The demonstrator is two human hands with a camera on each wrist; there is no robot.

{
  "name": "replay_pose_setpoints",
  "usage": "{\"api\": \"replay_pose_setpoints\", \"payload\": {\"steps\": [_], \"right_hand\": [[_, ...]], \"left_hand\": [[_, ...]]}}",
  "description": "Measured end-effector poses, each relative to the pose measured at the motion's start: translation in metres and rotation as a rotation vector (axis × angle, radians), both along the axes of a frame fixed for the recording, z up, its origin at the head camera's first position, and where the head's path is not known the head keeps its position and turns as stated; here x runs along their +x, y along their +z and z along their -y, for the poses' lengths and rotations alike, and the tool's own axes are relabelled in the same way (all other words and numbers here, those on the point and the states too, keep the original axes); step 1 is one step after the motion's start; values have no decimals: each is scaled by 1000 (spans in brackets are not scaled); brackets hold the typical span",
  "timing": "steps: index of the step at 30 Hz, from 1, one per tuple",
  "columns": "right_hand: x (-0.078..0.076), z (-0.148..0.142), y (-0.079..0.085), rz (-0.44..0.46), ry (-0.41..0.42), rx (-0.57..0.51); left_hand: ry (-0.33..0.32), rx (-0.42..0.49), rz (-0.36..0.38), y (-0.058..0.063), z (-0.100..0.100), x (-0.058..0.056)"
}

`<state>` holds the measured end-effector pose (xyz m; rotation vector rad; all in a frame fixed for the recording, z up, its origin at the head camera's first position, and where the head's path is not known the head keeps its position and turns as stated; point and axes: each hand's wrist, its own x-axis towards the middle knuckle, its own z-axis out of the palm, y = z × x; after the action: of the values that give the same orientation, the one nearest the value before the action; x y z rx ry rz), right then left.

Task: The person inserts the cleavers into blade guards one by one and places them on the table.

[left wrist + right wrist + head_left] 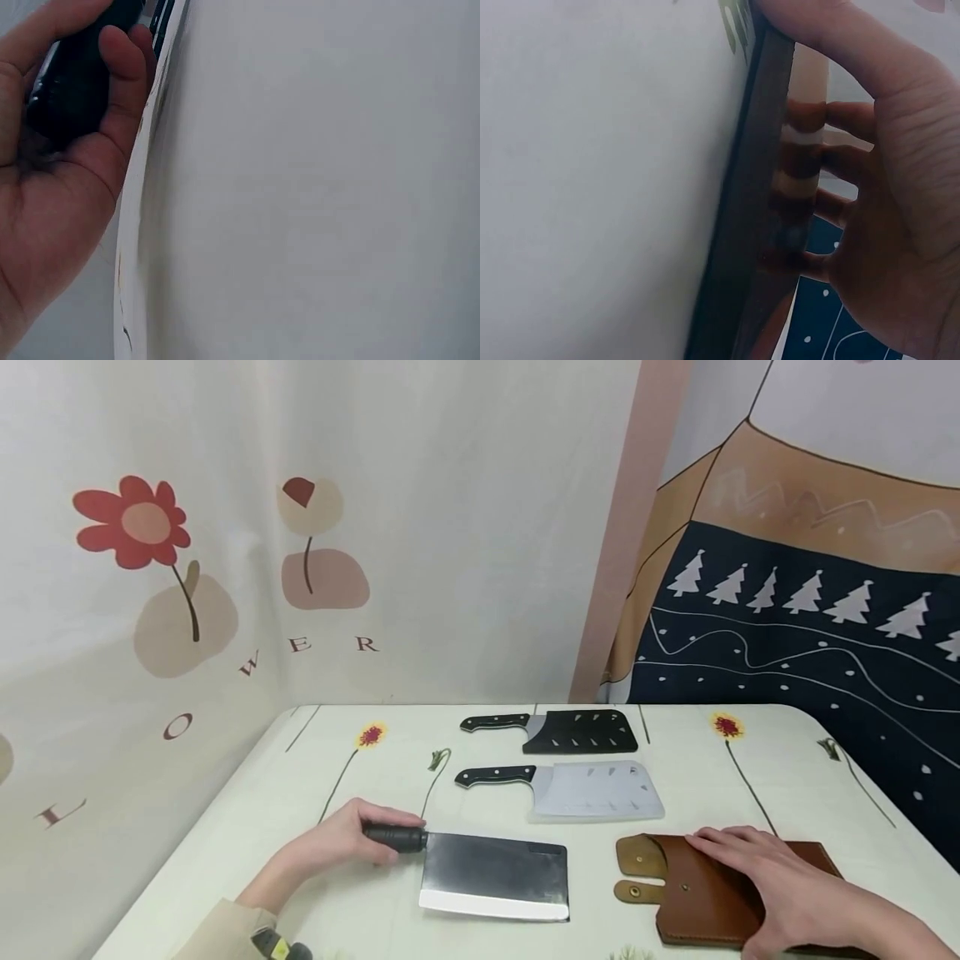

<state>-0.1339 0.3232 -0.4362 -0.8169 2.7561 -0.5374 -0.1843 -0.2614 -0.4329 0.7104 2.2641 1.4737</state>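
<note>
My left hand (348,835) grips the black handle of a cleaver (495,872), whose broad steel blade lies on the table pointing right. In the left wrist view, the fingers curl round that dark handle (71,90); the blade is out of sight there. On the right side, my right hand (787,881) rests spread over a brown leather knife sheath (705,906). Its fingertips touch the glossy top face (791,195), with the thumb at the near edge. Two tan snap straps (639,892) stick out from the sheath's left end, unfastened.
Behind the bare cleaver lies a second cleaver in a translucent white blade cover (600,789). Farther back is a third in a black cover (588,732). Both handles point left. A flower-print cloth covers the table (360,910), with printed curtains (465,543) hanging behind.
</note>
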Motion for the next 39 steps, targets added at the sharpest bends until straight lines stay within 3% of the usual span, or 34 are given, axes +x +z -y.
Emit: {"api": "replay_pose_setpoints", "payload": {"steps": [10, 20, 31, 39], "right_hand": [[-1, 1, 4, 49, -40, 8], [-9, 5, 21, 56, -66, 37], [-20, 20, 35, -79, -45, 28], [-32, 45, 47, -61, 15, -4]], "left_hand": [[10, -16, 48, 1, -4, 1], [17, 76, 80, -1, -4, 0], [146, 141, 78, 13, -6, -8], [192, 185, 72, 20, -11, -10]]}}
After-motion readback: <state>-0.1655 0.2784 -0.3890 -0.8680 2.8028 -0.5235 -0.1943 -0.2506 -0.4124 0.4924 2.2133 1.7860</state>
